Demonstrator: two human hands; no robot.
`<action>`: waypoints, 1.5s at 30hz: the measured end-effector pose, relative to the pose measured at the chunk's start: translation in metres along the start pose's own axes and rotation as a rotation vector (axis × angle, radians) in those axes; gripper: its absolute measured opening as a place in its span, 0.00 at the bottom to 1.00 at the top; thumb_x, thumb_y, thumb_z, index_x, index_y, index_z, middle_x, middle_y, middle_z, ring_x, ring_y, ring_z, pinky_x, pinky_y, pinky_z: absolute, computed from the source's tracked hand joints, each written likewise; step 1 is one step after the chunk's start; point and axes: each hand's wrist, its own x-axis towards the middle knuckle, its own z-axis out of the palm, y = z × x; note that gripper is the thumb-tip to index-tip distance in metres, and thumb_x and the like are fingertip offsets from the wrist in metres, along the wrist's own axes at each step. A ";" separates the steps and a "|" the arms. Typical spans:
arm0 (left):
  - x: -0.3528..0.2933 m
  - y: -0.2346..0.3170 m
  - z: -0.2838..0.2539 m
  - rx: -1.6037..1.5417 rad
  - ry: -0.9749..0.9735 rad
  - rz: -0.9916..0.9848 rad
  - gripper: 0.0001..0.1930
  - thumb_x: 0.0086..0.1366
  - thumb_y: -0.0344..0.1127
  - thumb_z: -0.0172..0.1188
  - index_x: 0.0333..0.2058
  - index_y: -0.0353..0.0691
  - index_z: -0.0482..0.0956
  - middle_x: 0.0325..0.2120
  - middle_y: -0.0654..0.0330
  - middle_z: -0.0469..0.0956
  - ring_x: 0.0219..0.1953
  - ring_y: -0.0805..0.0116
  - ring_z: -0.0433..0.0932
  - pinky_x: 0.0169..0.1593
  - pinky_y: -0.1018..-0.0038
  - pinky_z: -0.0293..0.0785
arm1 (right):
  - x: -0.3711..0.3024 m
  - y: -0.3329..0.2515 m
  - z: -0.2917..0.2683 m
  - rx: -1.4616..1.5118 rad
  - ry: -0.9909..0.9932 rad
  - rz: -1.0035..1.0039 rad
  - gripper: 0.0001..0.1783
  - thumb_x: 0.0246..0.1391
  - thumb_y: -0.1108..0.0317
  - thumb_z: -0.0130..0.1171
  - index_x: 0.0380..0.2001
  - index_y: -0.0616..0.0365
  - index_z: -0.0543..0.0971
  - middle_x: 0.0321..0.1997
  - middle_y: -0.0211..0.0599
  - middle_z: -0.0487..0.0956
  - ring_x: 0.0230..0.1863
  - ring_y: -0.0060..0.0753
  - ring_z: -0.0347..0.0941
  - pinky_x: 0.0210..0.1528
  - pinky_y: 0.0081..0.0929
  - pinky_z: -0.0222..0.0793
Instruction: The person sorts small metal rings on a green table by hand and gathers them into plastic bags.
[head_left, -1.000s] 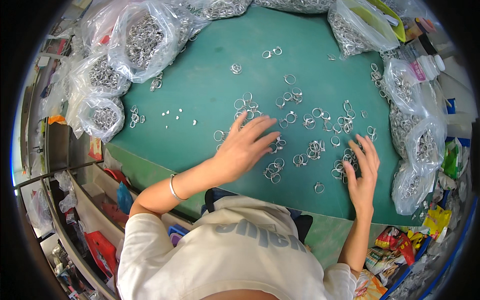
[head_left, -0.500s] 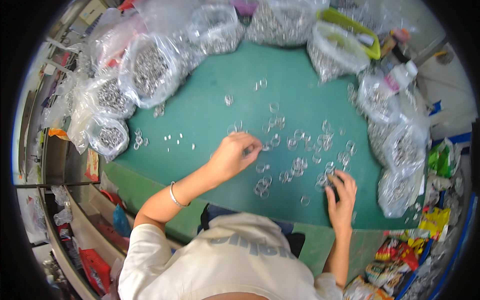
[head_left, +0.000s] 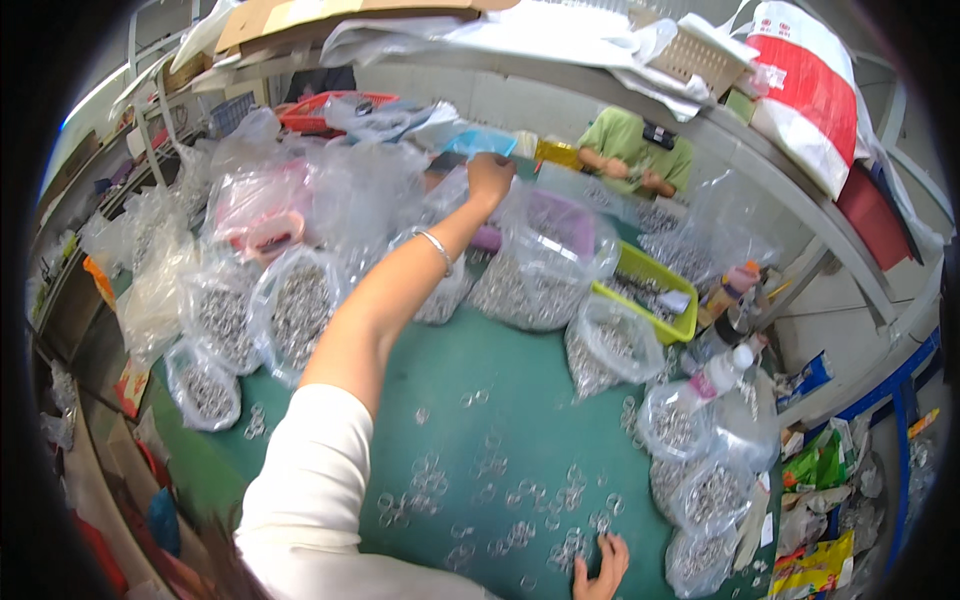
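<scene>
My left hand [head_left: 491, 180] is stretched far across the table, above the plastic bags at the back and just below a blue plastic bag [head_left: 482, 142]. Its fingers are hidden, so any hold is unclear. A bangle circles that wrist. My right hand [head_left: 602, 570] rests low on the green table [head_left: 440, 365], thumb and fingers apart, with nothing seen in it. Beside its fingertips lies a cluster of small silver rings [head_left: 568, 548]. More loose rings [head_left: 428, 475] are scattered over the table's middle.
Clear bags full of small metal pieces [head_left: 303, 300] line the left, back and right. A lime-green basket [head_left: 640, 290] and a white bottle [head_left: 722, 370] stand at the right. A shelf [head_left: 600, 85] spans the back. Beyond the table, a person in a green shirt [head_left: 635, 150] works.
My left hand has gone from the rings in the middle to the back of the table, arm extended. The view has tilted up. My right hand stays near the rings.
</scene>
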 end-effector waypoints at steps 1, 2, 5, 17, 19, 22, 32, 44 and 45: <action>0.014 -0.006 0.023 -0.020 0.003 0.050 0.10 0.47 0.36 0.59 0.21 0.35 0.83 0.20 0.46 0.79 0.25 0.49 0.79 0.35 0.63 0.76 | 0.000 -0.001 -0.001 -0.015 0.018 -0.002 0.26 0.50 0.64 0.62 0.53 0.60 0.71 0.56 0.51 0.68 0.57 0.56 0.62 0.60 0.48 0.55; 0.022 -0.010 0.044 -0.041 0.003 0.090 0.10 0.47 0.36 0.59 0.21 0.36 0.83 0.20 0.46 0.79 0.25 0.49 0.80 0.36 0.62 0.76 | -0.003 0.001 -0.002 -0.034 0.027 0.003 0.26 0.50 0.65 0.61 0.52 0.60 0.71 0.56 0.52 0.68 0.57 0.56 0.62 0.60 0.47 0.56; 0.047 -0.037 0.071 0.138 -0.157 -0.020 0.15 0.48 0.32 0.58 0.36 0.34 0.81 0.35 0.41 0.78 0.41 0.47 0.78 0.46 0.62 0.74 | -0.010 -0.003 -0.002 -0.019 0.029 0.024 0.27 0.49 0.65 0.62 0.53 0.59 0.71 0.57 0.51 0.68 0.58 0.55 0.61 0.61 0.46 0.54; -0.162 0.135 -0.116 -0.338 -0.516 -0.042 0.14 0.61 0.24 0.47 0.44 0.32 0.77 0.41 0.57 0.79 0.45 0.66 0.76 0.51 0.74 0.69 | 0.032 0.000 -0.008 -0.084 -0.221 -0.086 0.42 0.44 0.43 0.62 0.57 0.59 0.67 0.66 0.47 0.59 0.67 0.58 0.50 0.66 0.53 0.43; -0.236 0.167 -0.170 -0.114 -0.956 0.140 0.19 0.60 0.26 0.52 0.51 0.38 0.73 0.52 0.53 0.71 0.56 0.60 0.68 0.58 0.67 0.64 | 0.028 -0.004 -0.011 -0.003 -0.279 -0.108 0.42 0.43 0.46 0.64 0.58 0.59 0.67 0.66 0.46 0.59 0.68 0.55 0.49 0.67 0.52 0.42; -0.334 0.173 -0.225 0.037 -1.426 0.099 0.32 0.56 0.31 0.64 0.59 0.42 0.63 0.64 0.51 0.53 0.67 0.48 0.50 0.67 0.57 0.50 | 0.016 -0.019 -0.014 0.106 -0.367 -0.162 0.43 0.39 0.53 0.69 0.58 0.58 0.66 0.65 0.44 0.60 0.69 0.52 0.49 0.68 0.51 0.42; -0.447 0.165 -0.231 0.452 -1.233 0.446 0.24 0.56 0.33 0.61 0.53 0.44 0.71 0.63 0.51 0.56 0.66 0.49 0.52 0.60 0.36 0.50 | 0.117 0.042 0.009 0.080 -0.126 -0.295 0.33 0.51 0.48 0.58 0.58 0.50 0.68 0.65 0.41 0.63 0.69 0.51 0.51 0.68 0.48 0.41; -0.476 0.214 -0.273 -0.692 -1.764 -1.242 0.13 0.67 0.28 0.49 0.49 0.34 0.74 0.48 0.53 0.74 0.40 0.67 0.79 0.47 0.73 0.73 | 0.041 0.011 -0.024 0.315 -0.396 -0.308 0.43 0.36 0.51 0.70 0.58 0.54 0.69 0.65 0.38 0.63 0.69 0.48 0.50 0.70 0.48 0.41; -0.490 0.210 -0.270 -0.818 -1.729 -1.410 0.15 0.67 0.27 0.48 0.51 0.34 0.71 0.49 0.53 0.73 0.42 0.65 0.78 0.49 0.73 0.72 | 0.039 0.010 -0.022 0.268 -0.389 -0.314 0.46 0.33 0.50 0.71 0.59 0.52 0.68 0.65 0.37 0.62 0.69 0.50 0.50 0.69 0.49 0.41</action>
